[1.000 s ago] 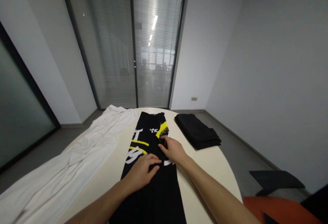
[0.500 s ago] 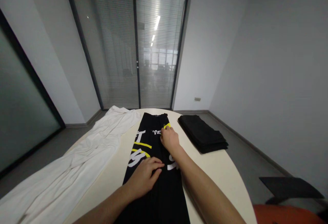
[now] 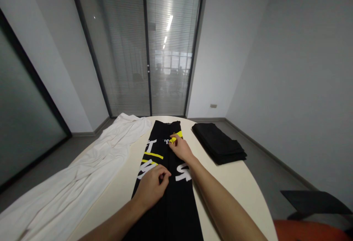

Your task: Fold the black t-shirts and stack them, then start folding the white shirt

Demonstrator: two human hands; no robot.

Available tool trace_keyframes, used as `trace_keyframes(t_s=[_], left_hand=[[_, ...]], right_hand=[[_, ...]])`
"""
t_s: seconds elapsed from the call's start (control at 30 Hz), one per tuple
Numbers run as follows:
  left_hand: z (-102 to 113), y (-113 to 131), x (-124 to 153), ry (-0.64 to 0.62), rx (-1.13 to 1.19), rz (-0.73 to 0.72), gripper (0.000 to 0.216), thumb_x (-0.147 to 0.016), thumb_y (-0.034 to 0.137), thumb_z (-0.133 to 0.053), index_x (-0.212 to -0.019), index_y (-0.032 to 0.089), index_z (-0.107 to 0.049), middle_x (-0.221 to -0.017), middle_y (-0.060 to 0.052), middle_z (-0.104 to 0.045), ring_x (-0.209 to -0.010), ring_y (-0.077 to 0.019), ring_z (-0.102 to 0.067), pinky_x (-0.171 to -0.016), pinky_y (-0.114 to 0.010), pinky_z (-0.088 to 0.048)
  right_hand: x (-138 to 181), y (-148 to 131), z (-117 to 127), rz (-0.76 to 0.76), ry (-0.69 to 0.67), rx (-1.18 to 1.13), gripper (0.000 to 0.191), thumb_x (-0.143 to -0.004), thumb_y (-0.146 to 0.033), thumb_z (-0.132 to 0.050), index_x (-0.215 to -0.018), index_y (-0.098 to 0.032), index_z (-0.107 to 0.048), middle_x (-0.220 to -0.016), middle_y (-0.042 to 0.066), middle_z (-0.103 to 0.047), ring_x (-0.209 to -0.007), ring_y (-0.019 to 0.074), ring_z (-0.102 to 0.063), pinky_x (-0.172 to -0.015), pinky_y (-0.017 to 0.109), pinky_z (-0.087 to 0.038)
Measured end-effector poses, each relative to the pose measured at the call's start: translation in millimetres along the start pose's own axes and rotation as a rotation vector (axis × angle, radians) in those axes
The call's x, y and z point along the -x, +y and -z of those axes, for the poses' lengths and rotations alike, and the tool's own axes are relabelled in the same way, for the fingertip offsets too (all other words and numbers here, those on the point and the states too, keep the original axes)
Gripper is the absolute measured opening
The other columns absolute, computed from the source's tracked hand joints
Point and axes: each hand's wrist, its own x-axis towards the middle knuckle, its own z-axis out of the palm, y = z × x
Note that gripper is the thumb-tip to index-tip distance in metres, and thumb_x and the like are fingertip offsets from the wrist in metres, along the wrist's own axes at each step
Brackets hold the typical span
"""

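Note:
A black garment point(image 3: 179, 204) with white and yellow print lies in a long, narrow strip down the middle of the table. My left hand point(image 3: 153, 186) is over its left half, with thumb and fingertips drawn together near the centre line. Whether fabric is between those fingertips cannot be made out. Farther up, my right hand point(image 3: 180, 147) has thumb and forefinger on a fold of the garment at the yellow patch point(image 3: 176, 135). Its forearm crosses the garment's right edge.
White cloth point(image 3: 102, 156) lies crumpled along the left side of the round, cream table point(image 3: 234, 197). A stack of folded black cloth point(image 3: 217, 143) sits at the right. Beyond the table's right edge stands a chair with an orange seat point(image 3: 309, 230).
My left fingers, stretched out before, have curled into a pinch. My right hand has shifted slightly left, and more of the yellow patch and the white print on the right shows.

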Motion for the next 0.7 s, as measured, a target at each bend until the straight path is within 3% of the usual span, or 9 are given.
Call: trace_keyframes(t_s=[0.1,0.3,0.5,0.7], left_hand=[[-2.8,-1.5,2.3,-0.027,-0.106,0.000,0.017,-0.090,0.023,-0.053,-0.086,0.021,-0.070,-0.088,-0.003,-0.069,-0.083,-0.0199,-0.062,-0.078,-0.033,-0.047],[-2.1,-1.7,3.7,-0.101,-0.158,-0.037,0.015,-0.086,0.023,-0.063,-0.099,0.022,-0.069,-0.100,-0.004,-0.069,-0.097,-0.0225,-0.061,-0.088,-0.035,-0.045],[-1.8,-5.6,1.7,-0.135,-0.143,0.024,0.014,-0.083,0.020,-0.063,-0.095,0.022,-0.070,-0.091,-0.002,-0.069,-0.091,-0.0204,-0.062,-0.083,-0.032,-0.045],[-1.3,-4.7,1.9,-0.132,-0.123,0.046,0.015,-0.084,0.022,-0.062,-0.096,0.022,-0.071,-0.091,-0.002,-0.070,-0.087,-0.0196,-0.063,-0.081,-0.031,-0.045]], right_hand=[[2.9,4.2,-4.3,0.032,-0.045,0.063,0.030,-0.091,-0.032,-0.059,-0.118,-0.022,-0.066,-0.077,0.000,-0.068,-0.071,0.0153,-0.062,-0.067,0.024,-0.043],[7.4,5.4,-8.8,0.106,-0.010,0.115,0.034,-0.097,-0.039,-0.051,-0.125,-0.025,-0.064,-0.085,0.003,-0.071,-0.076,0.0172,-0.065,-0.072,0.027,-0.045],[7.9,6.1,-13.8,0.266,-0.008,0.108,0.041,-0.102,-0.030,-0.038,-0.137,-0.021,-0.055,-0.124,0.010,-0.066,-0.113,0.0207,-0.059,-0.099,0.035,-0.043],[15.6,5.6,-18.7,0.190,-0.063,0.342,0.039,-0.104,-0.035,-0.034,-0.131,-0.028,-0.061,-0.141,0.010,-0.054,-0.125,0.0267,-0.048,-0.102,0.047,-0.040]])
